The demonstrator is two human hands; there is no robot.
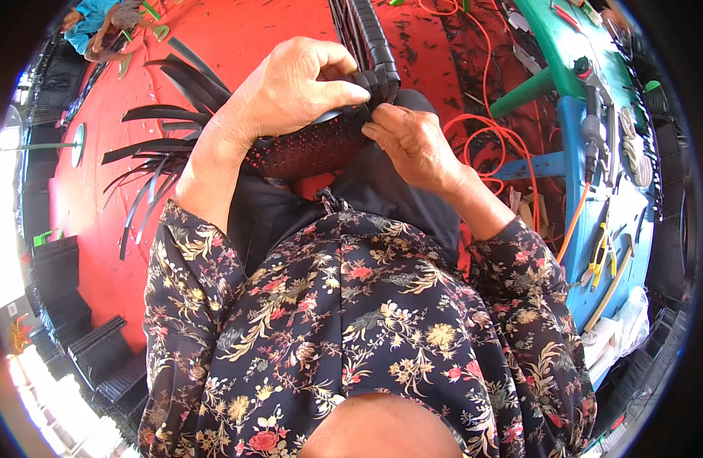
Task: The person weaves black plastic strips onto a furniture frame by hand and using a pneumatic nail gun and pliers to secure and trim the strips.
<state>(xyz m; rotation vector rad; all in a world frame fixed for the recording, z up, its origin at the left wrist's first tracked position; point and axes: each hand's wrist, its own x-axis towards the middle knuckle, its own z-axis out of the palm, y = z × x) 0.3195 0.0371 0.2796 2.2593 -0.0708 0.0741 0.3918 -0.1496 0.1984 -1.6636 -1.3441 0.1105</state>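
Note:
A dark woven piece (309, 149) with small holes, red showing through them, rests on my lap. Its edge is a thick black band-wrapped rim (374, 34), which runs away from me at the top of the view. My left hand (302, 88) is closed on the near end of this rim, thumb on top and fingers curled behind. Just right of it, my right hand (412, 141) pinches close under the rim's end; whatever lies between its fingertips is too small to make out. Loose black strips (187, 91) fan out to the left behind my left forearm.
On the right stand a green table (546, 38) and a blue table (572, 137), bearing a corded power tool (592, 130), yellow-handled pliers (598, 256) and a hammer (611, 290). Orange tubing (511, 137) coils on the red floor (99, 282). Another person (103, 27) sits far left.

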